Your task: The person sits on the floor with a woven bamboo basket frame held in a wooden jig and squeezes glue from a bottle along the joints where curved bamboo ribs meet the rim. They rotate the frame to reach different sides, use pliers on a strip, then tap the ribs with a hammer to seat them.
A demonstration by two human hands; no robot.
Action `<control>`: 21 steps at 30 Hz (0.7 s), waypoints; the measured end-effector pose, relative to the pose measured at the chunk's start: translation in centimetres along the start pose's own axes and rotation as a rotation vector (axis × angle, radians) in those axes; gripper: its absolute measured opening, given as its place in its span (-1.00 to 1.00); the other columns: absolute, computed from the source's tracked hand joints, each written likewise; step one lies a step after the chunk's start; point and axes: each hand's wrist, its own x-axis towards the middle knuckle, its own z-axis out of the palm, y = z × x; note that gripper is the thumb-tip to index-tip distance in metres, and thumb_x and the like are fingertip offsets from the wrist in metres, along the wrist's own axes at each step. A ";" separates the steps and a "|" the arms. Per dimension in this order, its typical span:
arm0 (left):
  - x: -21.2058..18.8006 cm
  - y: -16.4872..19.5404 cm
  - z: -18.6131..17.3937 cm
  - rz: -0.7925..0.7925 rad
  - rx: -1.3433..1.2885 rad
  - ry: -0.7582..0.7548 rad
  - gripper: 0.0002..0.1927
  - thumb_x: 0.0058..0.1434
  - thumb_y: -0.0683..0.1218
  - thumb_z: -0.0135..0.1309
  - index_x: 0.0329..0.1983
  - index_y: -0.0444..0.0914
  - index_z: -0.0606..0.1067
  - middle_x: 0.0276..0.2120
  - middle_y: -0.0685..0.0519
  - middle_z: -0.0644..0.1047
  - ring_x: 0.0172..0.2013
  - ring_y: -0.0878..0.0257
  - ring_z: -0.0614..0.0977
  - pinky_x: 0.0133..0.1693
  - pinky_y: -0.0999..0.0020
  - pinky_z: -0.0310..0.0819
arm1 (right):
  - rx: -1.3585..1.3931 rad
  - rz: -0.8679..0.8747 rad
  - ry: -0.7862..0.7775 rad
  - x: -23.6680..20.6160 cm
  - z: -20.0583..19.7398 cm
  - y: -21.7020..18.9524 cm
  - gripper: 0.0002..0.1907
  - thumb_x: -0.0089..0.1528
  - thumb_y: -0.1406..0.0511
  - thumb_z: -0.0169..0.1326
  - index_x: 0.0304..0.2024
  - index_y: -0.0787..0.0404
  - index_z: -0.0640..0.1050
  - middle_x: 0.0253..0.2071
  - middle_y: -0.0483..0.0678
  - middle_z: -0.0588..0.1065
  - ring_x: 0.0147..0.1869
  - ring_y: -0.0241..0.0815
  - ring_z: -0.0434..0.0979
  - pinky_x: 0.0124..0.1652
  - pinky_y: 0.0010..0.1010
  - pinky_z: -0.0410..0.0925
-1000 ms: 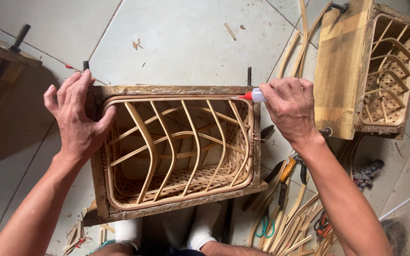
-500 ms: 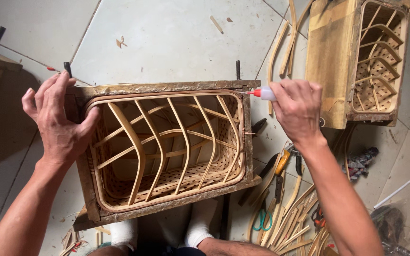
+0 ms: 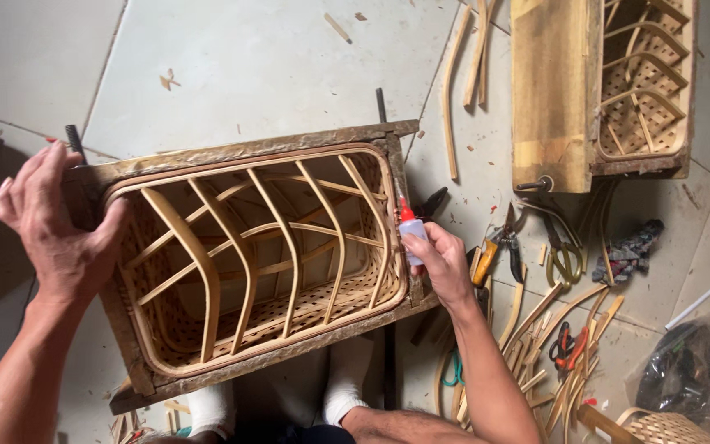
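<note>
Basket [image 3: 256, 247] sits in its wooden frame [image 3: 240, 152] on the floor, curved ribs all in. Left hand [image 3: 55, 222] grips the frame's left end; right hand [image 3: 441, 263] squeezes a small glue bottle [image 3: 410, 226] at the right rim, so gluing looks only partway round.

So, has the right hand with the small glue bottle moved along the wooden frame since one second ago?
Yes. The right hand with the glue bottle left the frame's far corner and came down its right side, toward the person.

Rough, weathered wooden mould frame [image 3: 240, 152] around a smooth, pale woven bamboo basket [image 3: 265, 247]; small glue bottle [image 3: 411, 230] of glossy plastic with red nozzle; matt grey tiled floor [image 3: 248, 57].
</note>
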 end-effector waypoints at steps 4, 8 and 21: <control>-0.4 0.5 0.9 0.046 0.073 -0.004 -0.28 0.33 -0.10 0.24 0.50 -0.25 0.22 0.24 -0.02 0.44 0.43 0.14 0.31 0.51 0.13 -0.12 | -0.005 0.018 -0.009 0.0 -1.0 -0.1 -0.62 0.24 0.08 0.15 -0.29 0.30 0.59 -0.50 -0.18 0.46 -0.53 -0.45 0.38 -0.51 -0.59 0.28; -1.1 -1.4 -0.7 0.057 0.102 0.000 -0.29 0.33 -0.11 0.26 0.48 -0.25 0.24 0.25 -0.02 0.43 0.41 0.13 0.31 0.50 0.16 -0.07 | -0.023 0.017 -0.023 -0.2 1.5 0.1 -0.62 0.23 0.07 0.14 -0.28 0.29 0.60 -0.47 -0.19 0.48 -0.49 -0.48 0.38 -0.51 -0.60 0.27; -1.5 -1.5 -1.7 0.012 -0.021 -0.003 -0.29 0.27 -0.13 0.20 0.48 -0.28 0.27 0.33 -0.16 0.36 0.45 -0.04 0.23 0.46 -0.01 0.08 | -0.124 -0.073 -0.008 -0.7 2.8 0.3 -0.61 0.20 0.02 0.11 -0.28 0.23 0.59 -0.52 -0.17 0.48 -0.54 -0.43 0.42 -0.52 -0.59 0.34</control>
